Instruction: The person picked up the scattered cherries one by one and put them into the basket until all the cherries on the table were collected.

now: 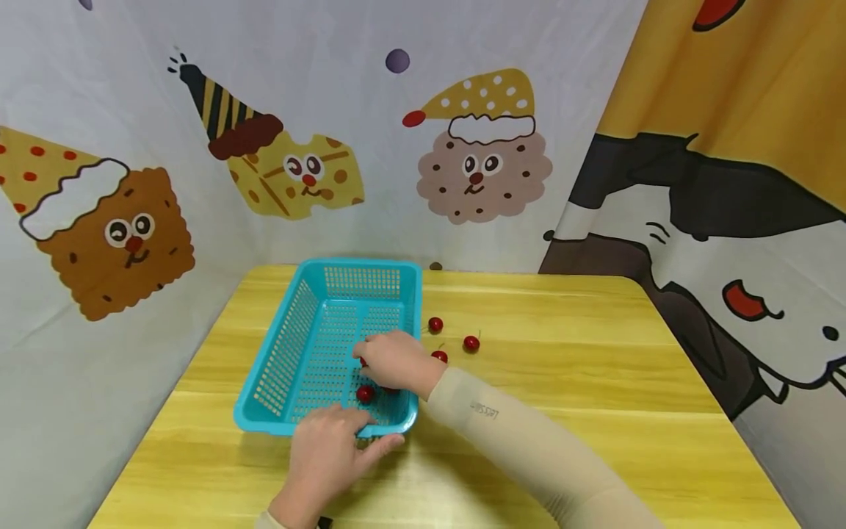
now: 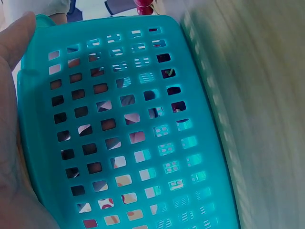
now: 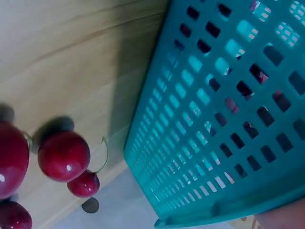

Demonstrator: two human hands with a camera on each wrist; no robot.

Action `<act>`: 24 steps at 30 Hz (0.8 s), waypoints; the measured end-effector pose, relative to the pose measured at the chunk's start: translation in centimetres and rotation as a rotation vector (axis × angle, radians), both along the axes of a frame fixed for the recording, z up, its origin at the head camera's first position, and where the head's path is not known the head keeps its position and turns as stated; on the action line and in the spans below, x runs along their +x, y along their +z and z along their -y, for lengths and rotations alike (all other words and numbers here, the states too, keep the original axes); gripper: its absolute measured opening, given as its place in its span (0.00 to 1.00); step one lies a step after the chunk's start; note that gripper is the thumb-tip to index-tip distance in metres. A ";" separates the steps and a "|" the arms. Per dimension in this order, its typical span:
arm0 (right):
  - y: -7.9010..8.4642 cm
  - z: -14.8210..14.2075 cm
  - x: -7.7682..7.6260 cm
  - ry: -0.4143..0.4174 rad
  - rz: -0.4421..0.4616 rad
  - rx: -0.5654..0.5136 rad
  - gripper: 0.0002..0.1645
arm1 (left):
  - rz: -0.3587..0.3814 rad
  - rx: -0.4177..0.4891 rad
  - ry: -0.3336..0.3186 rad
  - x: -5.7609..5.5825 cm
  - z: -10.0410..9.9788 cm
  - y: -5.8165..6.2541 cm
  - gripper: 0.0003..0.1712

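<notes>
A turquoise plastic basket (image 1: 264, 360) with perforated walls stands on the wooden table. My left hand (image 1: 327, 448) grips its near rim, fingers over the edge and thumb outside; the left wrist view shows that hand (image 2: 16, 157) beside the holed wall. Reaching over the right side, my right hand (image 1: 396, 360) is inside the basket and pinches a red cherry (image 1: 363, 362), mostly covered by the fingers. Below it another cherry (image 1: 366, 394) lies on the basket floor, with one more partly hidden under the hand. In the right wrist view the basket wall (image 3: 190, 143) hides most of that hand.
Right of the basket, stemmed cherries lie on the table: one at the back (image 1: 435, 325), one farther right (image 1: 471, 343), and one by my right wrist (image 1: 439, 356). The right wrist view shows a large cherry (image 3: 64, 156) near others. A cartoon-printed cloth (image 1: 383, 220) hangs behind the table (image 1: 562, 330).
</notes>
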State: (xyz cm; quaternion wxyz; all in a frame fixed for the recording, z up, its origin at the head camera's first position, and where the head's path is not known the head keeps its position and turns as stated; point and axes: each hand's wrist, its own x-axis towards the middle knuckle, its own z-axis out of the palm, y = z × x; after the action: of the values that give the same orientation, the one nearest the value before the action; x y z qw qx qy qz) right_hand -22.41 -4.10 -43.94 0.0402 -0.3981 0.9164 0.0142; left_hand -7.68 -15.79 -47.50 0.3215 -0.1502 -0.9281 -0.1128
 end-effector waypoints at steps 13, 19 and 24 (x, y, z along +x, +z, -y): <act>0.2 0.5 0.4 -0.048 -0.053 0.193 0.13 | -0.001 -0.004 0.021 0.1 0.0 0.2 0.30; 0.1 0.4 0.5 -0.049 -0.064 0.201 0.13 | 0.016 -0.004 0.031 0.2 0.0 0.2 0.30; 0.0 0.4 0.4 -0.046 -0.068 0.199 0.12 | 0.020 -0.003 0.026 0.2 0.0 0.3 0.30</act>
State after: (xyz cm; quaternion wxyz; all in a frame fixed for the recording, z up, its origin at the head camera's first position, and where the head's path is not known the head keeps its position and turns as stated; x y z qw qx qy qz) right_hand -21.98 -4.52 -43.89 0.0487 -0.3701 0.9202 0.1176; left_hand -7.49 -15.76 -47.22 0.3134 -0.1374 -0.9333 -0.1088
